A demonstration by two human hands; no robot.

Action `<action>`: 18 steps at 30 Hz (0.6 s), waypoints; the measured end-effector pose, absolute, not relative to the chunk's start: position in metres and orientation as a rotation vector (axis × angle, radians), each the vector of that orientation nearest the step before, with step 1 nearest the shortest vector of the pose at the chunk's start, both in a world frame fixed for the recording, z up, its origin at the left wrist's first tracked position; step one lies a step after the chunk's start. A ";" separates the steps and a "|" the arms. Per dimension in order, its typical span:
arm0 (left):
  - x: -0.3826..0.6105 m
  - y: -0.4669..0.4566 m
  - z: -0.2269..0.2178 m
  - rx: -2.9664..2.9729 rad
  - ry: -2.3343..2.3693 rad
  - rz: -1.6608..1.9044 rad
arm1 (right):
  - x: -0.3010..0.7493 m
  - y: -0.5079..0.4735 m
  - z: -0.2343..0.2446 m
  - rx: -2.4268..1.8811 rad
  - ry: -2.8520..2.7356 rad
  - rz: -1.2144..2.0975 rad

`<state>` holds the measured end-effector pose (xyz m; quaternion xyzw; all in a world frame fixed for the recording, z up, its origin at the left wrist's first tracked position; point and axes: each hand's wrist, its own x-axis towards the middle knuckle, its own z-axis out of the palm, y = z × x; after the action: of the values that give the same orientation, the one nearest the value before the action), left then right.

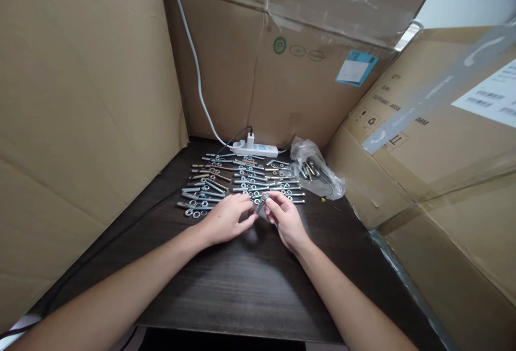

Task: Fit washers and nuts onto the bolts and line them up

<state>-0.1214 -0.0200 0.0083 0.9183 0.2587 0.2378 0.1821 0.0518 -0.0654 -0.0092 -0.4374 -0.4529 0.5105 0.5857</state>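
My right hand (pixel 285 221) pinches a short silvery anchor bolt (pixel 262 201) between thumb and fingers, tilted with its upper end toward the right hand. My left hand (pixel 230 217) meets the lower end of the same bolt, its thumb and fingertips closed about it; the exact contact is small and partly hidden. Just beyond both hands lie rows of long bolts (pixel 209 199) and loose sleeves, some silvery and some brassy. Washers and nuts (pixel 196 214) sit in small groups among them.
A clear plastic bag (pixel 318 171) with several metal fittings lies at the right. Behind the rows is a white power strip (pixel 258 150) with a plug and cables. Tall cardboard walls (pixel 226 61) enclose the dark table (pixel 237 297) on three sides. A dark cable (pixel 133 222) crosses the left.
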 end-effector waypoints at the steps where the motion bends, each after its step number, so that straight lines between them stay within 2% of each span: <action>1: -0.121 -0.019 0.007 2.591 0.742 0.677 | 0.051 -0.065 -0.010 -1.034 -1.071 1.199; 5: -0.120 -0.018 0.004 2.578 0.764 0.673 | 0.048 -0.067 -0.010 -1.106 -1.260 1.198; 10: -0.120 -0.018 0.006 2.527 0.728 0.662 | 0.053 -0.063 -0.006 -1.200 -1.340 1.025; 13: -0.123 -0.015 0.007 2.472 0.768 0.713 | 0.079 -0.049 -0.004 -1.312 -1.382 0.798; 16: -0.126 -0.010 0.006 2.417 0.799 0.762 | 0.126 -0.029 -0.004 -1.668 -1.477 0.355; 18: -0.128 -0.007 0.004 2.390 0.814 0.785 | 0.161 -0.015 -0.006 -1.788 -1.446 0.244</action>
<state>-0.1281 -0.0073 0.0042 0.8760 0.2984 0.2877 0.2465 0.1609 -0.0152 -0.0055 -0.7078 -0.5724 0.0966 0.4025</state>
